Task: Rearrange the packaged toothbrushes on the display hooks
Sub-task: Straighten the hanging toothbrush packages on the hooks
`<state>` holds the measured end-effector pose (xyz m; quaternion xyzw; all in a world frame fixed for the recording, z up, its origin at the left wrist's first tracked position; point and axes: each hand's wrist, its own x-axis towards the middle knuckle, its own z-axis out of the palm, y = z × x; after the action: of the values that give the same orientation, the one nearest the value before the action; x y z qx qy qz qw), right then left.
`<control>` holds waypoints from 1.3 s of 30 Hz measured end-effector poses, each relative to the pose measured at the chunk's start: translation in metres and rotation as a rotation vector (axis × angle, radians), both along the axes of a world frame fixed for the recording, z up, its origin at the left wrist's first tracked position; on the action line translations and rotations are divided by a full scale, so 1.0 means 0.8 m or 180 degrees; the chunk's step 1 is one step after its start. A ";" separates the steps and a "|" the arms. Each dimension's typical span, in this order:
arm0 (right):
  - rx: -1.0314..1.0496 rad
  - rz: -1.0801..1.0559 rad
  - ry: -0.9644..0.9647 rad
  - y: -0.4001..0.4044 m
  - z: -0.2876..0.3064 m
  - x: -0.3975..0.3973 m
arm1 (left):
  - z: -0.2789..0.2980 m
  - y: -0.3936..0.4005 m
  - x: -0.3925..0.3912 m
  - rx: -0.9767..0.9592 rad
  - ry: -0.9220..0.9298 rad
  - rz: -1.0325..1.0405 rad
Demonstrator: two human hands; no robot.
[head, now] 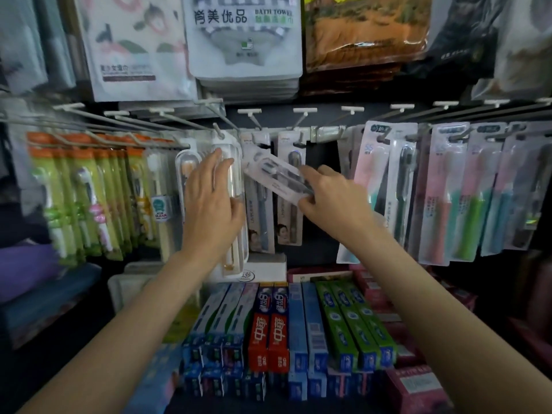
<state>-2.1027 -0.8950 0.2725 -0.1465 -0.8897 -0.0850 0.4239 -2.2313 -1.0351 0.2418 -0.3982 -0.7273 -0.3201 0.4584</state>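
My right hand (pixel 331 198) grips a clear toothbrush pack (pixel 276 174), which is off its hook and tilted with its top toward the upper left. It hangs in front of two grey toothbrush packs (pixel 288 204) on the centre hooks. My left hand (pixel 210 201) reaches up with straight fingers against a white capsule-shaped toothbrush case (pixel 236 162) hanging on a hook (pixel 219 130). Further left hang green and orange children's toothbrush packs (pixel 89 198). Pink, green and blue toothbrush packs (pixel 454 198) fill the hooks on the right.
Bath towel packs (pixel 245 40) hang on the row above. Toothpaste boxes (pixel 280 324) lie stacked on the shelf below the hooks. An empty hook (pixel 352 110) sticks out right of centre, over a bare dark patch of back panel.
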 end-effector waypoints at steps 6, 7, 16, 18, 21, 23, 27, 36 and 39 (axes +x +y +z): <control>0.0026 -0.0175 0.0162 -0.001 0.011 -0.022 | -0.002 -0.002 -0.002 -0.0207 -0.0019 0.0062; -0.0165 -0.0013 0.0228 0.000 0.007 -0.026 | -0.003 -0.001 -0.002 -0.0197 -0.0038 0.0062; -0.1089 0.1017 0.0113 0.010 -0.056 -0.027 | -0.013 0.002 0.002 -0.0040 0.0137 -0.0015; -0.0888 0.1046 0.0419 0.018 -0.054 -0.007 | -0.022 0.009 0.011 -0.0113 0.0223 -0.0118; -0.0762 0.1245 0.0938 0.037 -0.047 0.028 | -0.037 0.032 0.027 -0.0242 0.0217 -0.0394; -0.0814 0.1045 0.1416 0.058 -0.045 0.053 | -0.042 0.052 0.038 -0.0327 0.0159 -0.0532; -0.1454 0.0138 0.1733 0.113 -0.054 0.088 | -0.043 0.095 0.060 -0.0422 0.0127 -0.0832; -0.2142 0.0050 0.1080 0.138 -0.068 0.083 | -0.049 0.170 0.108 -0.0530 -0.0758 -0.1313; -0.1936 0.0179 0.0962 0.133 -0.063 0.092 | -0.059 0.188 0.116 -0.0304 -0.1088 -0.1207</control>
<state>-2.0290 -0.7886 0.2224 -0.2525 -0.8052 0.2187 0.4900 -2.1388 -0.8851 0.1949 -0.4887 -0.7208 -0.4282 0.2413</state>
